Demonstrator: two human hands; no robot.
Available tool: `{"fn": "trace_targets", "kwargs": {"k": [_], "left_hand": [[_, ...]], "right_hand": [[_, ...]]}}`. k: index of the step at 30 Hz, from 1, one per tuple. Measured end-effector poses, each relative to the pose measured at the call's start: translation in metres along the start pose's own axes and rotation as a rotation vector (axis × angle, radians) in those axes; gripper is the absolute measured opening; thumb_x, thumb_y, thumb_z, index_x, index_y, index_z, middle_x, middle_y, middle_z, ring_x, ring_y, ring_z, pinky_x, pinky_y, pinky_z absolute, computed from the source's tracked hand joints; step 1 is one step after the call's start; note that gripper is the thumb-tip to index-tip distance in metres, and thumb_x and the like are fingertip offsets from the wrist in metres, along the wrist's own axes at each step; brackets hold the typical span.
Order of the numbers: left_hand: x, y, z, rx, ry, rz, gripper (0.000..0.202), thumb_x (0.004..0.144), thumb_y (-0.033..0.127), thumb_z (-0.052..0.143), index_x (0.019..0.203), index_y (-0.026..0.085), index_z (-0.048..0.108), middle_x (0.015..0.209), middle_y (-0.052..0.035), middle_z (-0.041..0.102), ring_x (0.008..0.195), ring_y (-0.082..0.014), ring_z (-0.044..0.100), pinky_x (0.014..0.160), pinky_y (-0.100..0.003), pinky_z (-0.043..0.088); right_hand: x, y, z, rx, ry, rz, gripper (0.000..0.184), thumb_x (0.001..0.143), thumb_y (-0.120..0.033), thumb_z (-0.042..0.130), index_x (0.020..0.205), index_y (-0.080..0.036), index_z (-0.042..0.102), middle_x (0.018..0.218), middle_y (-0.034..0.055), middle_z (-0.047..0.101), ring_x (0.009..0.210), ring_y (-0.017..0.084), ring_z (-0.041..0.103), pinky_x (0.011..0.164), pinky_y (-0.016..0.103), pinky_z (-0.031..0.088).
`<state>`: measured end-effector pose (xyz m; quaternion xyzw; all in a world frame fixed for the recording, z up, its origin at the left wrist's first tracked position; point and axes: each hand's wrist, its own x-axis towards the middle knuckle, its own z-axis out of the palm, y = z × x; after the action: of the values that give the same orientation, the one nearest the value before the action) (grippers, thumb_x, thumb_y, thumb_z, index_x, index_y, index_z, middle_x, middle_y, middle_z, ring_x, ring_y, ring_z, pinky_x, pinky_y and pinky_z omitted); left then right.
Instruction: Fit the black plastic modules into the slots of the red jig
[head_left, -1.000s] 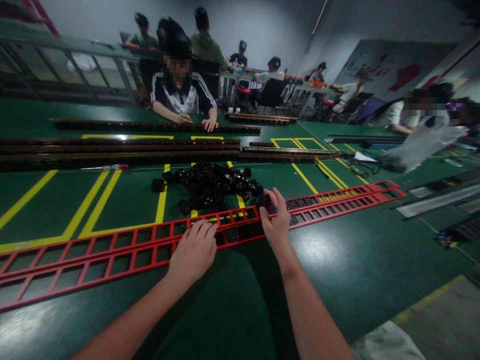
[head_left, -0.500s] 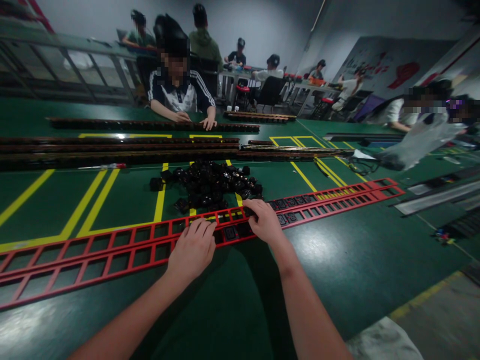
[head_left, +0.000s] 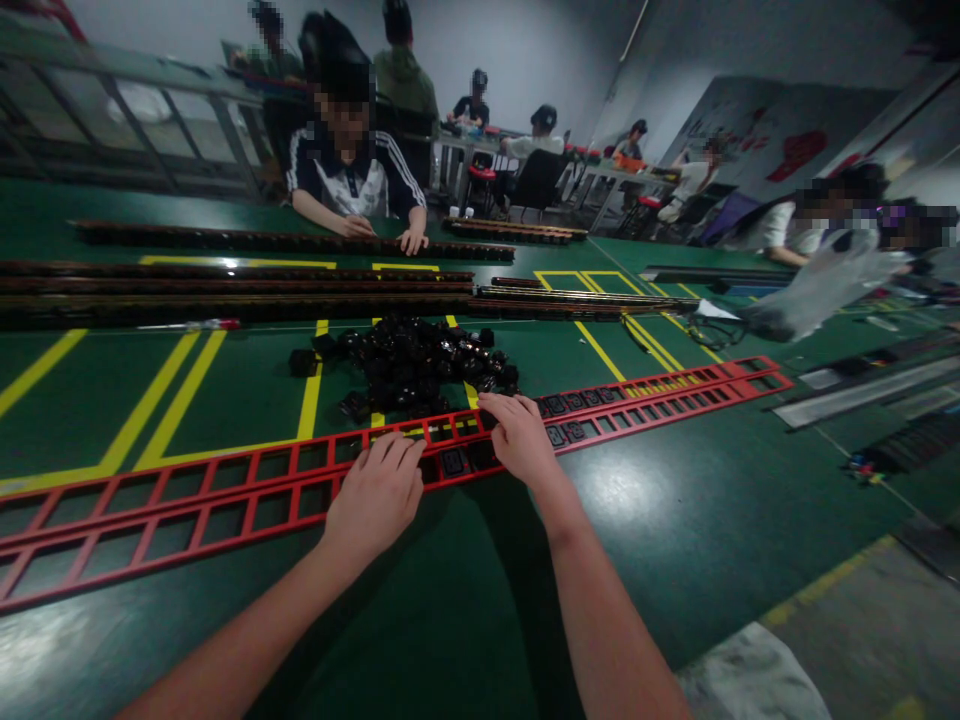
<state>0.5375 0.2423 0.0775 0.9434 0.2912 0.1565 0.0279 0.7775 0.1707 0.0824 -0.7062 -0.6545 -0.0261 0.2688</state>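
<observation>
A long red slotted frame (head_left: 225, 492) lies across the green table in front of me. My left hand (head_left: 375, 497) rests flat on its near rail, fingers stretched out and holding nothing. My right hand (head_left: 520, 438) is curled down over the frame's far row, pressing a black socket into a slot; my fingers hide most of it. Black sockets (head_left: 455, 461) fill the slots between my hands, and more sockets (head_left: 574, 404) sit in the slots to the right. A pile of loose black sockets (head_left: 416, 365) lies just behind the frame.
Long dark strips (head_left: 240, 285) lie in rows behind the pile. A person (head_left: 349, 175) across the table has both hands on another strip. More people sit at tables further back and at the right. Yellow lines (head_left: 165, 400) mark the table.
My right hand carried a black socket from the pile's edge down and to the left, onto the frame. The left hand stayed on the near rail.
</observation>
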Motion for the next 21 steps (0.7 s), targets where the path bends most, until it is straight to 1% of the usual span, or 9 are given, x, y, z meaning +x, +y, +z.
{"fn": "trace_targets", "kwargs": {"k": [4, 9, 12, 14, 16, 18, 19, 21], "left_hand": [[-0.0002, 0.0001, 0.0001, -0.005, 0.005, -0.001, 0.04, 0.099, 0.023, 0.041, 0.131, 0.015, 0.064, 0.125, -0.0133, 0.068, 0.124, -0.0295, 0.055, 0.1, -0.049, 0.053], [-0.0005, 0.0, 0.0007, -0.002, 0.006, 0.004, 0.04, 0.099, 0.023, 0.042, 0.132, 0.015, 0.063, 0.125, -0.0127, 0.068, 0.123, -0.03, 0.055, 0.099, -0.049, 0.053], [-0.0006, 0.0, 0.0007, -0.003, 0.006, -0.001, 0.039, 0.099, 0.023, 0.042, 0.131, 0.016, 0.063, 0.125, -0.0122, 0.068, 0.124, -0.0299, 0.055, 0.099, -0.049, 0.053], [-0.0007, 0.0, 0.0005, -0.002, 0.005, 0.0, 0.039, 0.099, 0.023, 0.041, 0.131, 0.016, 0.063, 0.125, -0.0122, 0.068, 0.124, -0.0297, 0.055, 0.099, -0.049, 0.053], [-0.0008, -0.0001, 0.0001, -0.005, 0.003, 0.0, 0.039, 0.1, 0.024, 0.041, 0.131, 0.015, 0.063, 0.125, -0.0124, 0.068, 0.124, -0.0296, 0.055, 0.099, -0.049, 0.053], [-0.0009, -0.0001, -0.0004, -0.009, 0.001, -0.001, 0.039, 0.1, 0.023, 0.041, 0.131, 0.014, 0.063, 0.125, -0.0127, 0.068, 0.123, -0.0297, 0.055, 0.099, -0.049, 0.053], [-0.0009, -0.0001, -0.0005, -0.01, 0.0, 0.0, 0.039, 0.1, 0.023, 0.042, 0.131, 0.014, 0.063, 0.125, -0.0127, 0.068, 0.123, -0.0297, 0.055, 0.099, -0.049, 0.053], [-0.0007, 0.0001, -0.0006, -0.006, -0.001, 0.002, 0.039, 0.1, 0.023, 0.041, 0.131, 0.014, 0.063, 0.125, -0.0126, 0.068, 0.123, -0.0297, 0.055, 0.099, -0.049, 0.052]], "right_hand": [[0.0, -0.0013, 0.0004, -0.033, -0.014, 0.016, 0.061, 0.078, 0.002, 0.045, 0.13, -0.025, 0.061, 0.131, 0.0051, 0.07, 0.118, 0.025, 0.06, 0.102, 0.049, 0.036], [-0.0001, -0.0023, 0.0, -0.07, -0.028, 0.011, 0.06, 0.077, 0.002, 0.046, 0.126, -0.028, 0.065, 0.136, 0.0036, 0.067, 0.117, 0.028, 0.058, 0.1, 0.055, 0.033], [-0.0001, -0.0029, -0.0006, -0.044, -0.039, -0.005, 0.057, 0.078, 0.002, 0.047, 0.124, -0.027, 0.065, 0.133, 0.0035, 0.069, 0.119, 0.026, 0.059, 0.102, 0.053, 0.035], [-0.0003, -0.003, -0.0009, -0.006, -0.004, -0.021, 0.053, 0.08, 0.001, 0.047, 0.122, -0.025, 0.066, 0.129, 0.0042, 0.071, 0.118, 0.023, 0.061, 0.104, 0.049, 0.036], [-0.0008, -0.0026, -0.0008, 0.015, 0.076, -0.019, 0.04, 0.083, -0.002, 0.048, 0.111, -0.023, 0.069, 0.122, 0.0049, 0.073, 0.114, 0.022, 0.063, 0.103, 0.045, 0.039], [-0.0011, -0.0015, -0.0001, 0.004, 0.136, -0.003, 0.027, 0.085, -0.006, 0.051, 0.094, -0.022, 0.071, 0.111, 0.0048, 0.075, 0.107, 0.022, 0.064, 0.098, 0.043, 0.041], [-0.0011, -0.0009, 0.0005, -0.007, 0.143, 0.006, 0.024, 0.086, -0.007, 0.051, 0.087, -0.022, 0.07, 0.106, 0.0044, 0.075, 0.103, 0.022, 0.064, 0.096, 0.042, 0.042], [-0.0007, 0.0, 0.0018, -0.022, 0.128, 0.023, 0.024, 0.085, -0.006, 0.052, 0.08, -0.022, 0.069, 0.098, 0.0031, 0.075, 0.095, 0.021, 0.064, 0.093, 0.041, 0.043]]}}
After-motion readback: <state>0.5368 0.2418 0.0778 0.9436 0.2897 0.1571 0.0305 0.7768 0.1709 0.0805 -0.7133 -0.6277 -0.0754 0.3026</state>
